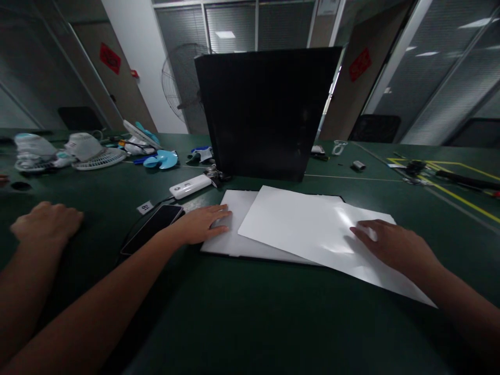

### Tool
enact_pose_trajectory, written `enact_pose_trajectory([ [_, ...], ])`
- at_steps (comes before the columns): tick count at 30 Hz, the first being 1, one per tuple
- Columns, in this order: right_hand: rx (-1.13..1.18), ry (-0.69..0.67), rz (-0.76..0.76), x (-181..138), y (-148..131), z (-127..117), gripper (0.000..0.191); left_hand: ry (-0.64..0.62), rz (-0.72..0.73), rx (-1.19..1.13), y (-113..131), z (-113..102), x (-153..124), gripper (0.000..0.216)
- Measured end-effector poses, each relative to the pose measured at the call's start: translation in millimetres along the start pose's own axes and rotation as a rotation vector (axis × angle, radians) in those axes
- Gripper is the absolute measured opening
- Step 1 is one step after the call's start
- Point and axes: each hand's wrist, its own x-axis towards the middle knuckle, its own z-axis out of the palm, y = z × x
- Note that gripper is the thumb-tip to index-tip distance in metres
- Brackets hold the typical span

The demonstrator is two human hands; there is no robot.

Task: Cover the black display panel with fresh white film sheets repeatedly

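A shallow black-edged tray with a white inner panel (234, 237) lies flat in front of me. A loose glossy white sheet (297, 221) covers much of it at a slant and overhangs the tray to the right. My left hand (201, 224) rests on the panel's left end, fingers stretched and apart, holding nothing. On the sheet's right part lies my right hand (394, 245), thumb and fingers apart over its surface; the undersides of the fingers are hidden. A large black panel (269, 114) stands upright just behind the tray.
Another person's closed hand (47, 224) rests on the green table (250, 317) at left. A phone (154, 226) and white power bank (190, 186) lie by my left hand. Fan parts (99, 156) and blue blades (161, 160) are farther back; yellow tape (464, 195) marks the right side.
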Motion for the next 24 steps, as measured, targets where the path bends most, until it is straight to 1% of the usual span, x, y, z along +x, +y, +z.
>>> enact_pose_trajectory([
  [3,0.08,0.018,-0.19,1.8,-5.1,7.5,0.075,-0.009,0.006,0.005,2.2,-2.0,-1.2,0.068],
  [5,0.139,-0.007,-0.291,1.1,-9.9,10.5,0.074,-0.009,0.006,0.01,3.8,-3.6,-1.9,0.068],
  [6,0.162,-0.029,-0.323,0.6,-11.3,11.4,0.073,-0.011,0.002,0.013,4.5,-4.2,-2.1,0.069],
  [8,0.182,-0.061,-0.332,0.2,-10.8,12.5,0.07,-0.016,-0.007,0.015,5.0,-4.6,-2.1,0.07],
  [10,0.146,-0.051,-0.28,1.2,-5.7,12.6,0.071,-0.014,-0.009,0.013,4.5,-3.8,-1.8,0.072],
  [14,-0.053,0.086,-0.059,5.6,8.3,7.4,0.081,-0.001,-0.011,0.003,1.6,-1.0,-1.0,0.076],
  [15,-0.099,0.108,-0.003,6.5,10.7,5.3,0.082,0.0,-0.01,0.001,0.8,-0.4,-0.9,0.077],
  [17,-0.15,0.109,0.098,7.9,13.8,1.7,0.082,0.003,-0.007,-0.002,-0.3,0.4,-0.5,0.078],
  [20,-0.092,0.044,0.197,11.5,17.0,2.5,0.083,0.015,-0.019,0.014,-1.6,1.3,0.1,0.078],
  [24,0.104,0.012,0.189,19.4,23.9,14.0,0.086,0.041,-0.082,0.061,-3.8,3.1,1.2,0.081],
])
